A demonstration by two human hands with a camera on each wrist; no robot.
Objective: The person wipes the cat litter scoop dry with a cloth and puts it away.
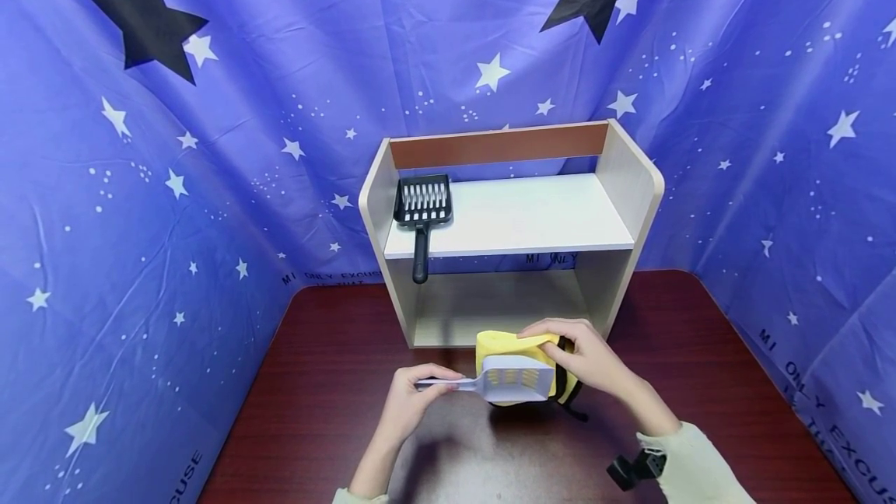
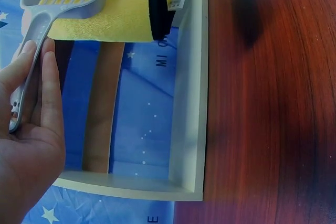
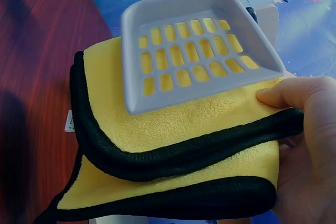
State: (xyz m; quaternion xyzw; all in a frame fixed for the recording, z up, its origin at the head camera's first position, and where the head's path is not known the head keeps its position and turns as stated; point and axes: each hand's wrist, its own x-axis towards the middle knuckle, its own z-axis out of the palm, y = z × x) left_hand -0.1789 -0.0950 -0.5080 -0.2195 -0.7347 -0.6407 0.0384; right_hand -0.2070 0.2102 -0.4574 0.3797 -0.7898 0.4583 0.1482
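Observation:
My left hand [image 1: 409, 403] pinches the handle of a light grey slotted litter scoop [image 1: 516, 379] between thumb and fingers. In the right wrist view the scoop's slotted pan [image 3: 194, 51] overlaps a folded yellow cloth [image 3: 210, 119] with black edging, and yellow shows through the slots. My right hand [image 1: 588, 356] grips that cloth by its right side, thumb on the upper face and the other fingers behind. Cloth and scoop are held up over the table, in front of the shelf. A small white tag [image 2: 177, 2] sticks out at the cloth's black edge.
A two-tier shelf [image 1: 518, 212] stands at the back of the dark red wooden table [image 1: 315, 411]. On its upper board lies a black slotted scoop [image 1: 423, 201], handle jutting over the front edge. Blue star-patterned fabric [image 1: 231, 138] hangs behind and at both sides.

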